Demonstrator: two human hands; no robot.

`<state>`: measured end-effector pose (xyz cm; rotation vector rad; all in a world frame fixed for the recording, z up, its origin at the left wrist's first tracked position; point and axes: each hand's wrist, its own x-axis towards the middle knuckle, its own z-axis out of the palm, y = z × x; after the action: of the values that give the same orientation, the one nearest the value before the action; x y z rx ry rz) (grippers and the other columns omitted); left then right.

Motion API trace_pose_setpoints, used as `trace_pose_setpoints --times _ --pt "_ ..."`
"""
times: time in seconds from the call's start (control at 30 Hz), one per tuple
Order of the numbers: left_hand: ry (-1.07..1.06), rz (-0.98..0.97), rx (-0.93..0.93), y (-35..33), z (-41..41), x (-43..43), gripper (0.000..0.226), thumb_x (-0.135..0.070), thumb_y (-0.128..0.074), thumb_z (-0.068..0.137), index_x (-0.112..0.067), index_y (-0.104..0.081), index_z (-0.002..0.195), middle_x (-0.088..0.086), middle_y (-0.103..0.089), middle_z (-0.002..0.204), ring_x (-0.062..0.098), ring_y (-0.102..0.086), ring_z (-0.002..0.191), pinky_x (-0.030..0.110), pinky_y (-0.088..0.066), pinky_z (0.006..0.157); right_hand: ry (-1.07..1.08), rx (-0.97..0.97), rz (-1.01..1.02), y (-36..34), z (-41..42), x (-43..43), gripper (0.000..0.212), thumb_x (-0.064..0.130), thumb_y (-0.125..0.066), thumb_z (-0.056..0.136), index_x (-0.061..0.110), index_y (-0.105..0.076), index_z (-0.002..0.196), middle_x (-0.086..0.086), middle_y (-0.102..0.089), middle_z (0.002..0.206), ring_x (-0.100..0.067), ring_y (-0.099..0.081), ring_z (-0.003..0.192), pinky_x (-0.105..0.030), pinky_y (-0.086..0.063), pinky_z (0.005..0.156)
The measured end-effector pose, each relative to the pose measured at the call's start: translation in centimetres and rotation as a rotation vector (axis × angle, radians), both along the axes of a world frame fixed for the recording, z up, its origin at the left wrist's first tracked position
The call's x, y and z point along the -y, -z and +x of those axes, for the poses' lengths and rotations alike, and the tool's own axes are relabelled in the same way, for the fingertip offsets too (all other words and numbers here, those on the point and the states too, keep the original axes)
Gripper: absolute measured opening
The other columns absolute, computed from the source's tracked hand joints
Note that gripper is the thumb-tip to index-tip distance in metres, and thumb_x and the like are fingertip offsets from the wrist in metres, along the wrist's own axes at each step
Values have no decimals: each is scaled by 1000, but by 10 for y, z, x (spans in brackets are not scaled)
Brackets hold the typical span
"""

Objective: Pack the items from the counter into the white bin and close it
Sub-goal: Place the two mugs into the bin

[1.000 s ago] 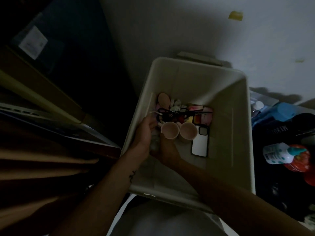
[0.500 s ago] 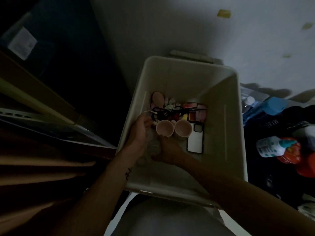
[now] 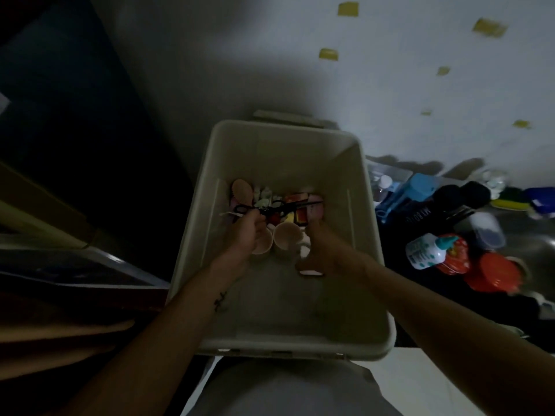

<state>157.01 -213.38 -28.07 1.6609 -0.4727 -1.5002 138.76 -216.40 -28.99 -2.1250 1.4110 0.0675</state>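
Observation:
The white bin (image 3: 372,235) stands open below me with both hands inside it. At its far end lie a pink brush (image 3: 241,190), black scissors (image 3: 285,207), small colourful items and two pink cups (image 3: 286,235). My left hand (image 3: 247,235) covers the left cup, its fingers curled with the tips at the scissors; the dim blur hides whether it holds anything. My right hand (image 3: 326,250) lies over the white phone case (image 3: 304,252) and grips it, so only the case's edges show.
On the dark counter to the right lie a white bottle with a teal cap (image 3: 428,250), red lids (image 3: 492,273), a blue box (image 3: 417,187) and black items. A dark cabinet stands on the left. A white lid (image 3: 288,388) lies below the bin.
Both hands left the bin's near left floor. The left hand went forward to the cup and scissors. The right hand went right onto the phone case.

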Motion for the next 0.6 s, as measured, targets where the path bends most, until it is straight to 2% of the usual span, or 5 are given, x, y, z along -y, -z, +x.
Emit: trace_pose_setpoints --times 0.1,0.17,0.33,0.47,0.6 --pt "52 18 4 6 -8 6 31 -34 -39 102 -16 -60 88 2 -61 91 16 -56 85 31 -40 71 -17 32 -39 -9 -8 15 109 33 -85 67 19 -16 150 -15 -37 146 -32 -53 118 -37 -50 89" --pt "66 24 10 9 -11 7 33 -32 -39 102 -17 -58 79 0 -59 83 12 -53 76 29 -38 66 -34 -48 -87 -8 -9 26 107 29 -87 66 23 -20 149 -14 -34 148 -33 -55 118 -36 -51 87" --pt "41 32 -15 12 -12 9 32 -26 -40 102 -16 -54 76 1 -55 78 9 -50 71 24 -37 63 -18 -148 -81 5 -3 47 101 16 -86 66 16 -25 146 -16 -39 144 -32 -57 113 -27 -45 78" --pt "63 48 4 20 -6 7 33 -31 -41 101 -19 -58 76 2 -61 83 12 -54 77 26 -38 65 -32 -195 -33 13 -1 54 96 9 -85 68 9 -27 145 -19 -40 142 -36 -54 116 -42 -53 88" --pt "95 68 24 27 -5 6 29 -37 -42 100 -22 -53 78 4 -56 89 16 -51 83 31 -36 69 6 -178 22 21 0 57 72 6 -82 72 5 -43 132 -17 -54 132 -33 -55 116 -37 -50 86"
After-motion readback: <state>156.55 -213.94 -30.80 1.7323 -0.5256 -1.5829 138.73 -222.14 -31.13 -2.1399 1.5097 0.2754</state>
